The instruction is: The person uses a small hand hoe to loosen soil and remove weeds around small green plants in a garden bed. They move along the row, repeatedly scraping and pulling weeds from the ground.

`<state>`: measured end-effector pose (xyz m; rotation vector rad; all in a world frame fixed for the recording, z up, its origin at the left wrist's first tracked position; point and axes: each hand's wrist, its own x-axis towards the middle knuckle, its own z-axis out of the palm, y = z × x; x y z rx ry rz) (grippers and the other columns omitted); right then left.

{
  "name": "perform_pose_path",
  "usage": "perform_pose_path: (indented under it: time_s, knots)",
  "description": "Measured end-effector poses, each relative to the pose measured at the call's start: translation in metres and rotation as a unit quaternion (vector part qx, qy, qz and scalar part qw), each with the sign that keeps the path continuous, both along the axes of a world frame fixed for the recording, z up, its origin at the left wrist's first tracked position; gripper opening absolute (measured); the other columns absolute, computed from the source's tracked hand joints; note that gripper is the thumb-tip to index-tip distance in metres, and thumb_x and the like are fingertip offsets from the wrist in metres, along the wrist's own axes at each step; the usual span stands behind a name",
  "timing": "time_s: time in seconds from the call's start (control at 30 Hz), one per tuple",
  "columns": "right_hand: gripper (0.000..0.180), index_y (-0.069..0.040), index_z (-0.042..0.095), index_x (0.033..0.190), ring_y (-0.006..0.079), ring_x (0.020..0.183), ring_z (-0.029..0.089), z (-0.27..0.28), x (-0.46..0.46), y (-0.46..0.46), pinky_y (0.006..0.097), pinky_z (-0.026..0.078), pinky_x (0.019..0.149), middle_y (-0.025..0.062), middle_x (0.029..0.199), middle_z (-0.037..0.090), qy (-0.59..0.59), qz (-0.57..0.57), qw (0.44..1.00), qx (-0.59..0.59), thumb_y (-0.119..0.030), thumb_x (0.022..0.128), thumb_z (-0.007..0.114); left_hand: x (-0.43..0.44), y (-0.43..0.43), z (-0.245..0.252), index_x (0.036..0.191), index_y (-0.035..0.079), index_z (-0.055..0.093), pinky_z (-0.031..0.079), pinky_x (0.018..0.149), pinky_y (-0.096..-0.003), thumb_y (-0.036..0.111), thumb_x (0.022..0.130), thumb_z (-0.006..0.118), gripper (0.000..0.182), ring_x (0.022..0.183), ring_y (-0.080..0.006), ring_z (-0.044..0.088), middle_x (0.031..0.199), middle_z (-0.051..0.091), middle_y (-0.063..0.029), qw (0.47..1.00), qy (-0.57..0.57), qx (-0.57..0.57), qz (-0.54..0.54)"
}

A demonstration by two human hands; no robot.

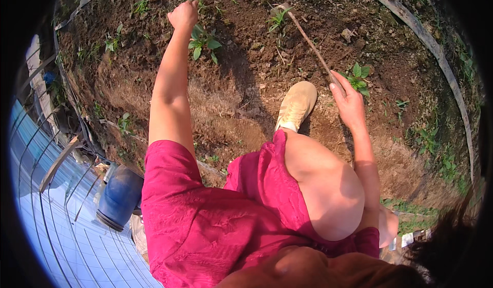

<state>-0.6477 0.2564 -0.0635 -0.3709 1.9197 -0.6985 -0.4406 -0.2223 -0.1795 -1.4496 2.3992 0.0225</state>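
Note:
My left hand is curled into a fist at the far side of the soil, beside a small green weed. Its fingertips face away, so whether they grip the weed is hidden. A leafy broad-leaved plant grows just below that wrist. With my right hand I hold the thin wooden handle of a small hoe. The hoe's blade lies at the soil, partly behind a narrow-leaved weed. Another leafy plant stands right by my right hand.
My tan shoe is planted on the brown soil. A pale strip edges the bed at right. Past the left edge are a blue plastic barrel, a wooden piece and wire mesh before a blue sheet.

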Motion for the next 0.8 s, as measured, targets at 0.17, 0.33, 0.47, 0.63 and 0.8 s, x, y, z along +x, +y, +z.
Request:
perform_pose_path:
  time_s: [0.17, 0.33, 0.47, 0.63, 0.8]
  knots:
    - [0.046, -0.032, 0.046, 0.146, 0.0267, 0.109, 0.068, -0.012, 0.011, -0.087, 0.0401, 0.055, 0.091, 0.0102, 0.123, 0.069, 0.035, 0.038, 0.994, -0.093, -0.033, 0.101, 0.054, -0.028, 0.069, 0.031, 0.105, -0.001, 0.065, 0.05, 0.072, -0.0306, 0.031, 0.099, 0.061, 0.032, 0.081, -0.0146, 0.063, 0.089, 0.069, -0.0073, 0.787, 0.575, 0.117, 0.191]
    - [0.042, -0.042, 0.046, 0.142, 0.0317, 0.076, 0.068, -0.062, 0.036, -0.202, 0.0442, 0.057, 0.07, 0.0104, 0.087, 0.067, 0.244, 0.176, 0.942, -0.151, -0.031, 0.102, 0.05, -0.047, 0.174, 0.03, 0.14, 0.002, 0.049, 0.045, 0.1, -0.0365, 0.039, 0.102, 0.054, 0.054, 0.119, -0.0226, 0.057, 0.125, 0.06, -0.0137, 0.747, 0.54, 0.23, 0.31]
    - [0.045, -0.042, 0.043, 0.145, 0.031, 0.085, 0.069, -0.081, 0.038, -0.135, 0.0435, 0.057, 0.079, 0.0122, 0.099, 0.069, 0.138, 0.277, 0.951, -0.016, -0.03, 0.102, 0.05, -0.057, 0.235, 0.021, 0.146, 0.002, 0.039, 0.044, 0.103, -0.037, 0.04, 0.106, 0.044, 0.056, 0.125, -0.0254, 0.054, 0.14, 0.053, -0.0142, 0.608, 0.487, 0.42, 0.466]
    - [0.048, -0.038, 0.038, 0.15, 0.0278, 0.108, 0.068, -0.064, 0.025, -0.082, 0.0406, 0.056, 0.088, 0.0098, 0.127, 0.066, 0.096, 0.113, 0.988, -0.047, -0.035, 0.103, 0.049, -0.054, 0.273, 0.005, 0.142, 0.001, 0.046, 0.046, 0.1, -0.0351, 0.039, 0.108, 0.037, 0.052, 0.121, -0.0209, 0.057, 0.139, 0.055, -0.0131, 0.644, 0.475, 0.388, 0.457]
    - [0.048, -0.036, 0.039, 0.148, 0.0353, 0.08, 0.068, -0.076, 0.028, -0.186, 0.0466, 0.056, 0.071, 0.0109, 0.095, 0.067, 0.312, 0.19, 0.924, -0.112, -0.034, 0.101, 0.05, -0.059, 0.255, -0.003, 0.139, 0.002, 0.052, 0.05, 0.09, -0.0332, 0.042, 0.107, 0.038, 0.052, 0.105, -0.0163, 0.06, 0.125, 0.062, -0.009, 0.597, 0.529, 0.389, 0.46]
